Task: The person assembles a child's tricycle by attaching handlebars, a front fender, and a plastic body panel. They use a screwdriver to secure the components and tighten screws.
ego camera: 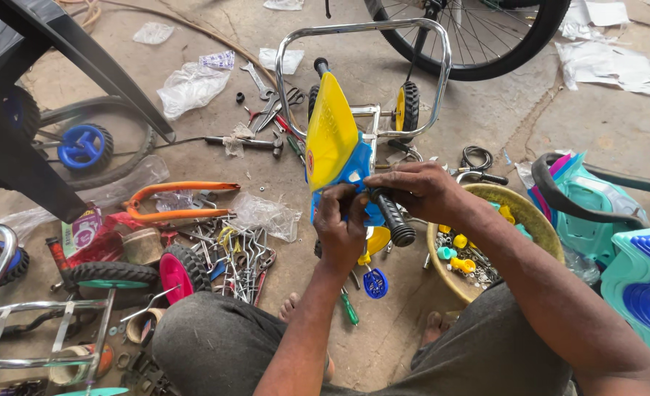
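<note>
Bent knees in dark grey trousers (215,345) are filling the bottom of the view, with bare toes showing on the concrete floor (486,110) between them. Both forearms are reaching forward over the knees to a child's tricycle (354,125). Its yellow front panel (330,132) is standing tilted in front of the hands, above a blue body part (356,172), with a chrome tube frame (362,29) arching behind.

The left hand (340,224) is closing its fingers around the near end of the handlebar, just beside the blue part. The right hand (424,189) is clamping down from above on the same bar, right where the black ribbed grip (393,218) begins; the grip is sticking out below it. The 2 hands are sitting close together, nearly touching.

A yellowish bowl (534,213) of small coloured plastic parts is sitting under the right forearm. Loose tools (266,110) are lying beyond the tricycle, an orange fork (178,199) is resting to the left, and a pink-hubbed small wheel (178,273) is standing near the left knee. A large bicycle wheel (486,44) is standing at the top.
</note>
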